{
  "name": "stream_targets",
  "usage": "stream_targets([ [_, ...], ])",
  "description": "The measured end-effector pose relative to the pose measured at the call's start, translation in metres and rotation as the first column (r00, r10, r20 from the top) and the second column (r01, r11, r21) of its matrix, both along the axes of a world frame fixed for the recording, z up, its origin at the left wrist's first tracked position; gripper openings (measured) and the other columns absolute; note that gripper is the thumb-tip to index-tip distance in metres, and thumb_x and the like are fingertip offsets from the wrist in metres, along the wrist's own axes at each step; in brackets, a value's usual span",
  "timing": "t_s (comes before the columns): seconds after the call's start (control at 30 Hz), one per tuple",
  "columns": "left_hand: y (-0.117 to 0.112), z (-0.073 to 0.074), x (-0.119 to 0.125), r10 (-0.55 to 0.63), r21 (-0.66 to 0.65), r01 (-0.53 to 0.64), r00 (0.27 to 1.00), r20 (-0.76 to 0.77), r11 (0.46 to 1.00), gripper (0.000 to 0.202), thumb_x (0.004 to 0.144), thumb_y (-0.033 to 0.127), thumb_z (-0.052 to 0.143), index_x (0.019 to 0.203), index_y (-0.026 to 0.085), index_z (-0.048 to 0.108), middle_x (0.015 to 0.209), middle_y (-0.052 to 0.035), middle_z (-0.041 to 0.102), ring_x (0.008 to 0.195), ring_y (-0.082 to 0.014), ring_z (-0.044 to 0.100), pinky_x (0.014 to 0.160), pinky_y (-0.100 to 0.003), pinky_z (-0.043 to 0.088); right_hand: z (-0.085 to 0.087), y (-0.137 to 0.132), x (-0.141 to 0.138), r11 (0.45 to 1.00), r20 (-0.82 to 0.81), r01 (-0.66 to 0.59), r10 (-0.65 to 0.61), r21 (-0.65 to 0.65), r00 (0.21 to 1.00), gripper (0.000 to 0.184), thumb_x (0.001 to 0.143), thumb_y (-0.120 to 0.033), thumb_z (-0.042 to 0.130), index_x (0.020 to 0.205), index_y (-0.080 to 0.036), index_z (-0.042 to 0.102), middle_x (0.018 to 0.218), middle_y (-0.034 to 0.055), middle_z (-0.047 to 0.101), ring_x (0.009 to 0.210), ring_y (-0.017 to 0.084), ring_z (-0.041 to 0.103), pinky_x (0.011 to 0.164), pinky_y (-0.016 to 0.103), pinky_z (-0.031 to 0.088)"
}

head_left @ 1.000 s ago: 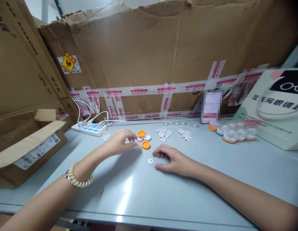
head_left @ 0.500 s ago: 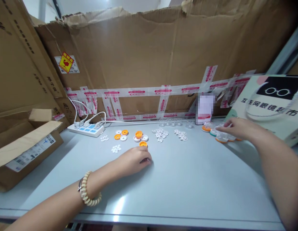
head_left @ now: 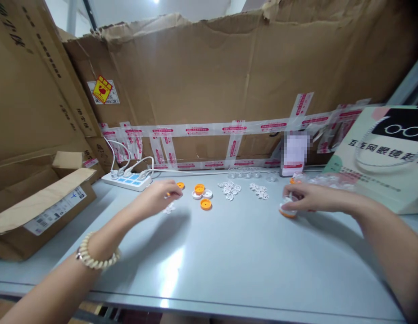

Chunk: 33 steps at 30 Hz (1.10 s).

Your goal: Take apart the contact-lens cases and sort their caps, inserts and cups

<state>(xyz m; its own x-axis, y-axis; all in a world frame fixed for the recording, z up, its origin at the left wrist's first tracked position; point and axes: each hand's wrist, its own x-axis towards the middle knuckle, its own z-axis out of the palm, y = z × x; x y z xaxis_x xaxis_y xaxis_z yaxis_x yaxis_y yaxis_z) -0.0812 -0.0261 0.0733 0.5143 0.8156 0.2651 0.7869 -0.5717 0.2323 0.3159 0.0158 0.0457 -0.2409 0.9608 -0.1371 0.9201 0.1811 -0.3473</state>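
Seemingly, we're midway: one orange-based, clear-topped round plastic piece (head_left: 288, 215) looks assembled; much else lies loose.
Our right hand (head_left: 305, 198) grips it, near right; our left hand (head_left: 160, 196), at left, is curled, contents unclear; then come shallow orange and white plastic cups (head_left: 205, 205), flat white openwork plastic cutouts (head_left: 229, 189) and, farthest, transparent rounded plastic shells (head_left: 247, 173).

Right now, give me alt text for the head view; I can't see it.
The person's right hand grips a pale-topped, orange-based round piece on a grey table; the left hand hovers near small white parts, its grip unclear. Between them sit orange and white cups and white cutouts, before a cardboard wall.
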Motion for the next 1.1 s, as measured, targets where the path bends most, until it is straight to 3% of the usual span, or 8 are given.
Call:
stream_targets([
  [0.1, 0.019, 0.007, -0.047, 0.195, 0.007, -0.195, 0.980, 0.046, 0.981, 0.020, 0.077, 0.029, 0.048, 0.076, 0.017, 0.064, 0.080, -0.0048, 0.065, 0.072, -0.0169, 0.058, 0.065, -0.025, 0.044, 0.002, -0.014, -0.036, 0.967, -0.148, -0.220, 0.201, -0.131, 0.969, 0.022, 0.066, -0.039, 0.062, 0.073, -0.021, 0.053, 0.067, -0.0010, 0.054, 0.060, 0.014, 0.048, 0.052, 0.023, 0.035],
  [0.23, 0.034, -0.002, -0.096, 0.378, -0.040, -0.376, 0.925, 0.044, 0.926, 0.023, 0.069, 0.037, 0.052, 0.073, 0.019, 0.065, 0.076, -0.0038, 0.067, 0.071, -0.0191, 0.059, 0.064, -0.025, 0.044, -0.004, -0.029, -0.079, 0.928, -0.338, -0.363, 0.316, -0.085, 0.887, 0.022, 0.065, -0.036, 0.065, 0.077, -0.021, 0.055, 0.068, -0.0013, 0.053, 0.060, 0.013, 0.046, 0.051, 0.022, 0.034],
  [0.33, 0.036, -0.014, -0.114, 0.438, -0.131, -0.432, 0.899, 0.019, 0.892, 0.025, 0.064, 0.041, 0.055, 0.070, 0.019, 0.066, 0.071, -0.0035, 0.067, 0.068, -0.0206, 0.060, 0.063, -0.026, 0.044, -0.017, -0.037, -0.102, 0.916, -0.455, -0.401, 0.341, -0.037, 0.822, 0.023, 0.068, -0.037, 0.064, 0.080, -0.021, 0.056, 0.067, -0.0023, 0.051, 0.059, 0.012, 0.044, 0.051, 0.022, 0.033],
  [0.53, 0.038, -0.028, -0.118, 0.472, -0.221, -0.442, 0.876, 0.103, 0.869, 0.028, 0.057, 0.041, 0.060, 0.071, 0.018, 0.068, 0.071, -0.0042, 0.069, 0.070, -0.0220, 0.061, 0.067, -0.028, 0.046, -0.037, -0.043, -0.129, 0.941, -0.566, -0.336, 0.300, 0.043, 0.768, 0.027, 0.071, -0.040, 0.062, 0.086, -0.020, 0.055, 0.063, -0.0043, 0.043, 0.057, 0.010, 0.039, 0.051, 0.022, 0.031],
  [0.87, 0.045, -0.039, -0.120, 0.458, -0.206, -0.423, 0.874, 0.162, 0.882, 0.038, 0.059, 0.042, 0.057, 0.084, 0.015, 0.065, 0.071, -0.0041, 0.066, 0.069, -0.0199, 0.061, 0.068, -0.028, 0.047, -0.046, -0.042, -0.137, 0.943, -0.587, -0.307, 0.320, 0.125, 0.744, 0.027, 0.071, -0.041, 0.063, 0.086, -0.019, 0.056, 0.067, -0.0027, 0.047, 0.060, 0.011, 0.042, 0.055, 0.023, 0.035],
  [1.1, 0.036, -0.028, -0.118, 0.529, -0.122, -0.515, 0.834, 0.158, 0.848, 0.045, 0.066, 0.044, 0.052, 0.097, 0.013, 0.063, 0.080, -0.0060, 0.066, 0.069, -0.0192, 0.059, 0.062, -0.027, 0.045, -0.043, -0.044, -0.135, 0.929, -0.572, -0.343, 0.357, 0.137, 0.739, 0.035, 0.064, -0.037, 0.069, 0.092, -0.019, 0.055, 0.072, -0.0019, 0.050, 0.065, 0.012, 0.044, 0.059, 0.023, 0.037],
])
